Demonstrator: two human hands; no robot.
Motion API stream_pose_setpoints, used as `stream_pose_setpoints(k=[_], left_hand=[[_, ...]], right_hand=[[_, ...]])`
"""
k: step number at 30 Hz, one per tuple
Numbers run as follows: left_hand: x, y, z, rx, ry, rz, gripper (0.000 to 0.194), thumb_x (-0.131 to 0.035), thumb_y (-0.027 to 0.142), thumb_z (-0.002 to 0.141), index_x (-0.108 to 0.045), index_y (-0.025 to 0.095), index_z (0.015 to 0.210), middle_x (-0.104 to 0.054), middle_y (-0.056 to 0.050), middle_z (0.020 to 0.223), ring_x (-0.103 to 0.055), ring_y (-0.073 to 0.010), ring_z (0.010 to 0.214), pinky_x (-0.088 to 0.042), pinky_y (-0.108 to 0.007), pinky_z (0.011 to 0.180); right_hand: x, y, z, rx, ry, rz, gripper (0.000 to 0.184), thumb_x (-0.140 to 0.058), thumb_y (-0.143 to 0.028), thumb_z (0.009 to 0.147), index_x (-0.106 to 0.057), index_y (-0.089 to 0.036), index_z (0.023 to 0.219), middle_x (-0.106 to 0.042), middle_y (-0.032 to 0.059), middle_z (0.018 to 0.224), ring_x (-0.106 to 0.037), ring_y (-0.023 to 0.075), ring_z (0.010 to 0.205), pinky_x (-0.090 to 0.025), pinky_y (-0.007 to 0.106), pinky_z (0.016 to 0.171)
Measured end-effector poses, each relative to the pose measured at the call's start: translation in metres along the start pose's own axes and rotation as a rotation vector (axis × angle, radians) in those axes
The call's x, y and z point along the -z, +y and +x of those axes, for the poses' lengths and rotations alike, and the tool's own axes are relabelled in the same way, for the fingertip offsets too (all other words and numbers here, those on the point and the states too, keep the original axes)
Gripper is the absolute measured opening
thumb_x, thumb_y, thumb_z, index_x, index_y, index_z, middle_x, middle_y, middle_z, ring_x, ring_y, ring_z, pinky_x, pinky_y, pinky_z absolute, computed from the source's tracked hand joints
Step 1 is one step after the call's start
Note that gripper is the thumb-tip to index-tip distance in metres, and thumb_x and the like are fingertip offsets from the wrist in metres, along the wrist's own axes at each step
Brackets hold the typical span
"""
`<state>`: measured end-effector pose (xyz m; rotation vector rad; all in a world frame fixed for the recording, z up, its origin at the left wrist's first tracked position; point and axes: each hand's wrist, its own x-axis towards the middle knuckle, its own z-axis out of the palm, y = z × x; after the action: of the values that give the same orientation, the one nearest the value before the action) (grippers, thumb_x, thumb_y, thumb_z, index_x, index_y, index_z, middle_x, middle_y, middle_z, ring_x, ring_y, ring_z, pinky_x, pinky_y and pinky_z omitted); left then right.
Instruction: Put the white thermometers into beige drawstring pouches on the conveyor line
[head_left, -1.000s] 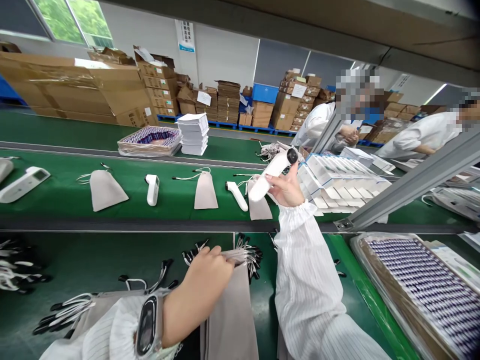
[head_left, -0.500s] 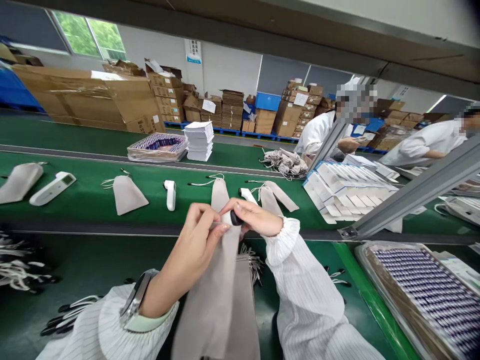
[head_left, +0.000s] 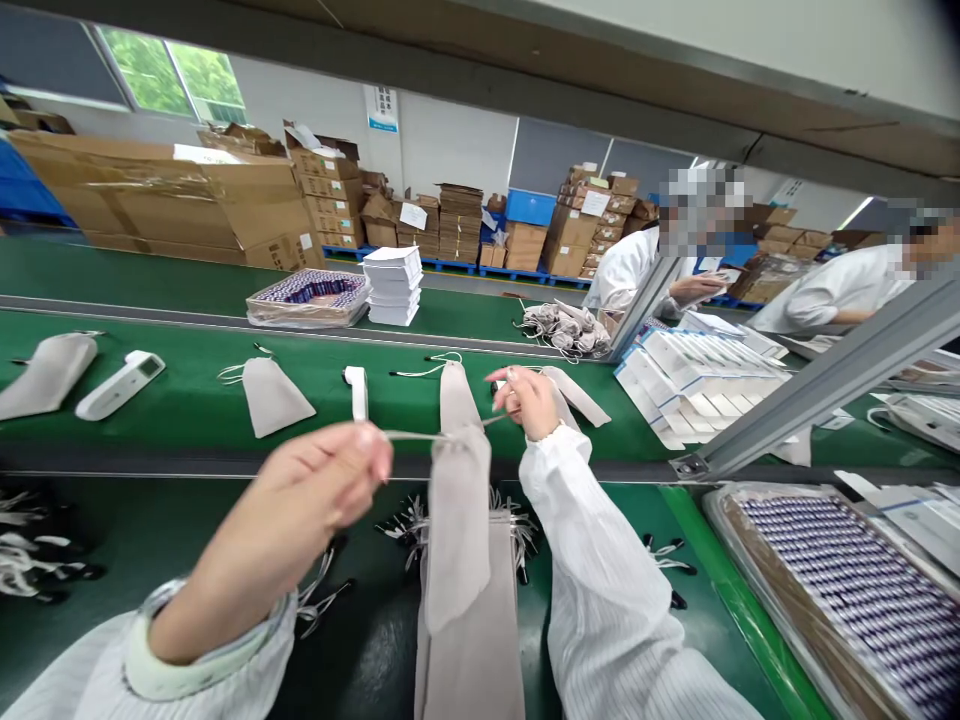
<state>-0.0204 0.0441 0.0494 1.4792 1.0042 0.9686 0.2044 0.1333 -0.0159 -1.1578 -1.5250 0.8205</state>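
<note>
A grey cloth pouch [head_left: 461, 500] hangs between my hands, its mouth cinched. My left hand [head_left: 322, 490] is closed, pinching the drawstring [head_left: 412, 436] on the left. My right hand [head_left: 529, 398] is closed on the other end of the string on the right. The strings stretch taut sideways from the pouch top. A stack of empty grey pouches [head_left: 472, 640] lies below on the near bench. On the green belt [head_left: 187, 405] behind lie a white thermometer [head_left: 356, 390], a pouch [head_left: 274, 395], another thermometer [head_left: 120, 383] and another pouch [head_left: 49, 372].
White boxes [head_left: 697, 375] are piled right of my right hand. A tray of batteries [head_left: 862, 580] sits at the near right, another tray [head_left: 311, 297] and a stack of leaflets [head_left: 394, 283] beyond the belt. Two people in white coats work at the far right. An aluminium strut [head_left: 817, 385] slants across.
My right hand brought the white thermometer down and put it into the pouch my left hand lifted. Both hands then moved apart, pulling the drawstrings tight.
</note>
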Motion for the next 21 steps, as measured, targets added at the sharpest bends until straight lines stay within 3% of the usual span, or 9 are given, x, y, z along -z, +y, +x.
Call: stream_pose_setpoints(k=[3,5,7,10,12,14,17,19,21], left_hand=[[-0.008,-0.002,0.000,-0.173,0.124,-0.262,0.017,-0.039,0.023,0.086,-0.052,0.020,0.076,-0.036,0.004,0.056,-0.035,-0.0072,0.051,-0.035,-0.017,0.048],[-0.014,-0.005,0.001,-0.238,0.063,-0.231,0.017,-0.037,0.023,0.087,-0.053,0.023,0.082,-0.043,0.003,0.063,-0.043,-0.0090,0.060,-0.040,-0.019,0.055],[-0.018,-0.008,0.002,-0.273,-0.007,-0.011,0.014,-0.040,0.024,0.086,-0.054,0.024,0.085,-0.051,0.001,0.077,-0.049,-0.0113,0.073,-0.042,-0.021,0.063],[-0.028,-0.020,0.007,-0.320,-0.100,0.442,0.013,-0.045,0.022,0.083,-0.056,0.022,0.088,-0.052,-0.002,0.097,-0.049,-0.0149,0.090,-0.041,-0.025,0.078],[-0.037,-0.035,0.011,-0.354,-0.165,0.670,0.016,-0.042,0.018,0.084,-0.056,0.020,0.091,-0.050,-0.003,0.104,-0.047,-0.0159,0.096,-0.038,-0.027,0.084],[-0.048,-0.053,0.014,-0.374,-0.259,0.850,0.019,-0.040,0.013,0.083,-0.055,0.019,0.093,-0.050,-0.004,0.102,-0.046,-0.0170,0.097,-0.038,-0.029,0.085],[-0.060,-0.072,0.015,-0.345,-0.368,1.071,0.021,-0.037,0.007,0.081,-0.055,0.018,0.082,-0.053,-0.004,0.088,-0.048,-0.0186,0.089,-0.042,-0.031,0.077],[-0.063,-0.076,0.014,-0.338,-0.381,1.171,0.022,-0.036,0.003,0.079,-0.054,0.017,0.078,-0.053,-0.005,0.087,-0.048,-0.0194,0.086,-0.042,-0.031,0.074],[-0.064,-0.075,0.013,-0.337,-0.381,1.248,0.024,-0.038,-0.001,0.075,-0.053,0.016,0.078,-0.053,-0.006,0.089,-0.048,-0.0202,0.085,-0.042,-0.031,0.071]], right_hand=[[-0.030,-0.020,-0.015,0.030,-0.683,0.293,0.059,-0.064,-0.051,0.054,-0.052,-0.020,0.103,-0.059,0.0000,0.078,-0.048,0.0078,0.052,-0.043,0.022,0.052],[-0.050,-0.030,-0.022,0.110,-0.816,0.372,0.063,-0.074,-0.039,0.043,-0.054,-0.020,0.099,-0.058,0.0006,0.086,-0.054,0.0112,0.068,-0.046,0.025,0.064],[-0.056,-0.029,-0.019,0.125,-0.655,0.376,0.052,-0.071,-0.038,0.049,-0.054,-0.018,0.094,-0.058,0.0019,0.087,-0.055,0.0138,0.077,-0.045,0.028,0.073],[-0.034,-0.003,-0.002,0.037,-0.072,0.186,0.052,-0.065,-0.040,0.059,-0.048,-0.017,0.103,-0.056,0.0062,0.096,-0.054,0.0165,0.087,-0.041,0.032,0.083],[-0.013,0.024,0.012,-0.072,0.216,-0.093,0.069,-0.066,-0.040,0.057,-0.039,-0.016,0.115,-0.053,0.0098,0.106,-0.051,0.0198,0.097,-0.038,0.034,0.087],[0.003,0.052,0.023,-0.214,0.195,-0.364,0.076,-0.064,-0.043,0.059,-0.032,-0.015,0.123,-0.052,0.0112,0.110,-0.051,0.0221,0.099,-0.037,0.036,0.087],[0.016,0.085,0.029,-0.314,0.100,-0.563,0.049,-0.053,-0.039,0.071,-0.045,-0.018,0.115,-0.053,0.0099,0.110,-0.048,0.0223,0.103,-0.034,0.035,0.090],[0.023,0.099,0.028,-0.357,0.170,-0.613,0.033,-0.047,-0.028,0.077,-0.052,-0.017,0.107,-0.049,0.0121,0.115,-0.041,0.0257,0.110,-0.027,0.041,0.093],[0.033,0.108,0.025,-0.427,0.248,-0.648,0.035,-0.045,-0.016,0.074,-0.051,-0.015,0.109,-0.044,0.0167,0.118,-0.035,0.0315,0.114,-0.021,0.050,0.092]])
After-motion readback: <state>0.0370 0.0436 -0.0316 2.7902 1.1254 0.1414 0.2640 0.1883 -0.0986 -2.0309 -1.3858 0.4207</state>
